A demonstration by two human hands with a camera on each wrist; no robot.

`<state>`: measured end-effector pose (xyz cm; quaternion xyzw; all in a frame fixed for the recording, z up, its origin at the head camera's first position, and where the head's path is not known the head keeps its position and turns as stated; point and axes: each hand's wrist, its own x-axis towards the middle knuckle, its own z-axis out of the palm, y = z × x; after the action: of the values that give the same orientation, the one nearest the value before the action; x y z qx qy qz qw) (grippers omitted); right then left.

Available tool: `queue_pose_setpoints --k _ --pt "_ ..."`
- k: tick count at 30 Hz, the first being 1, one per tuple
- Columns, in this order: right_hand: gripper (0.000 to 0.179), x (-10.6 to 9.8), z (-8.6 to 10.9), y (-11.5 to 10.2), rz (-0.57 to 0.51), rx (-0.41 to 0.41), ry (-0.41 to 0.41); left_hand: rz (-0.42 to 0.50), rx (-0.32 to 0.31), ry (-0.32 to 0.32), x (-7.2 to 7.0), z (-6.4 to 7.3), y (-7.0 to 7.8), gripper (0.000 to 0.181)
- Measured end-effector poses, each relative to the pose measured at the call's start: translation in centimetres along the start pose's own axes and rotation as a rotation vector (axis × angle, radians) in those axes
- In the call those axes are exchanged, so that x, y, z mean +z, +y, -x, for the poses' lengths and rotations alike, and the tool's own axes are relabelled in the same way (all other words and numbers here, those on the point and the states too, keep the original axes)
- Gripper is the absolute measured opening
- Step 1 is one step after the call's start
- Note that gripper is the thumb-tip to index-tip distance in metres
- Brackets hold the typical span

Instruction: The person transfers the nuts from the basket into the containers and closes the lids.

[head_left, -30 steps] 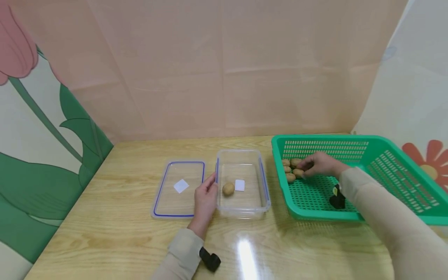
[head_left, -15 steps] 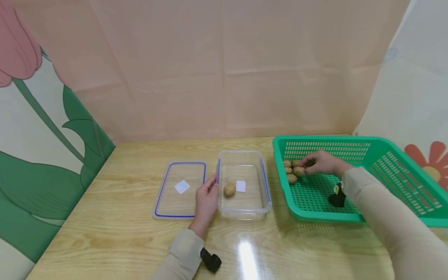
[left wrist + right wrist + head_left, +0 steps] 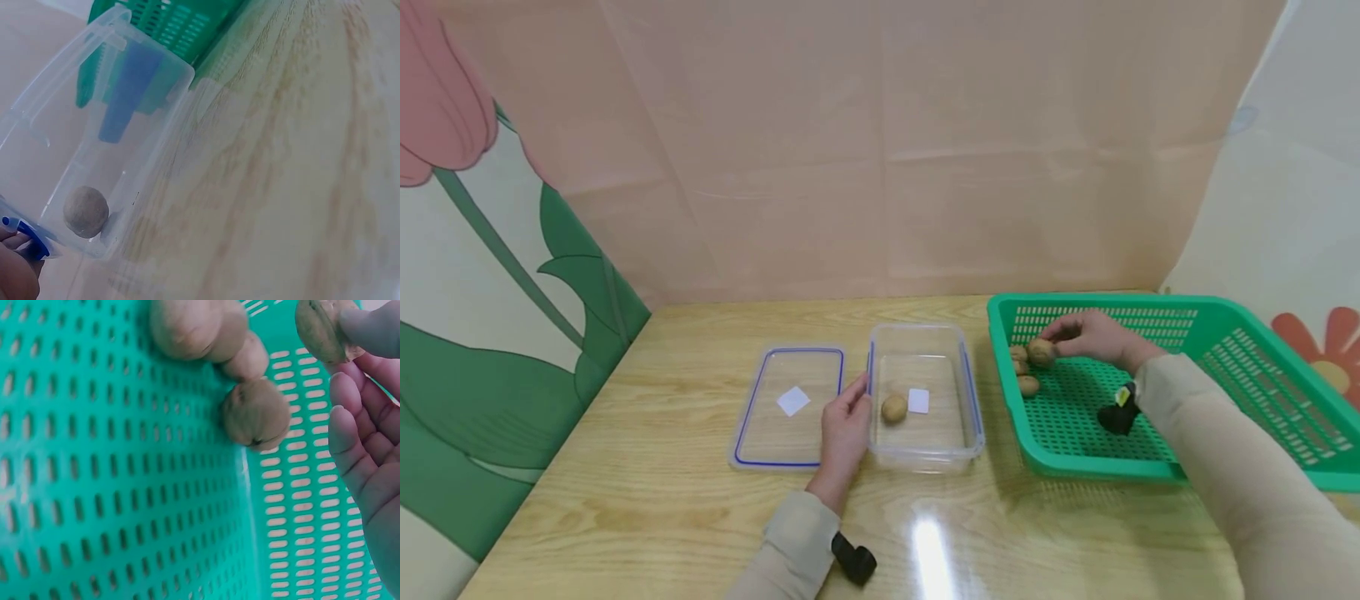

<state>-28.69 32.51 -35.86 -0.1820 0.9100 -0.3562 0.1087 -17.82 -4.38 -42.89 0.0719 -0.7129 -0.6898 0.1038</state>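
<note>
My right hand pinches a walnut just above the left end of a green basket, between thumb and fingers; the right wrist view shows that walnut raised off the others. Several more walnuts lie below it in the basket. My left hand holds a clear plastic container at its left side, with fingers and thumb about a blue side flap. One walnut lies in the container near its left wall, next to a white square.
Left of the container, a clear lid with a blue seal lies flat on the wooden table. A white square is on it. The green basket stands right of the container, its rim raised above the table.
My right hand has lifted slightly up and away from the pile, with the walnut in its fingers. The left hand stays at the container.
</note>
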Motion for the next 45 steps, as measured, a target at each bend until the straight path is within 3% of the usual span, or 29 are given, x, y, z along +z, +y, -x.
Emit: queue_pose_setpoints --k 5,13,21,35,45 --pt "0.029 -0.4 -0.1 -0.8 -0.061 0.005 0.038 -0.004 0.011 0.000 0.1 -0.1 0.0 0.035" --pt "0.030 -0.6 -0.7 -2.5 -0.166 0.009 0.018 -0.014 -0.001 -0.006 0.2 -0.2 -0.1 0.035" --pt "0.023 -0.4 -1.5 -4.6 -0.253 -0.064 0.007 -0.019 -0.029 -0.009 0.3 -0.3 0.1 0.035" --pt "0.033 1.0 -3.4 -8.7 -0.209 -0.065 -0.032 -0.027 -0.034 -0.010 0.4 -0.5 0.1 0.036" --pt "0.030 2.7 -5.2 -10.6 -0.263 -0.158 -0.053 -0.034 -0.037 -0.015 1.0 -0.4 0.0 0.037"
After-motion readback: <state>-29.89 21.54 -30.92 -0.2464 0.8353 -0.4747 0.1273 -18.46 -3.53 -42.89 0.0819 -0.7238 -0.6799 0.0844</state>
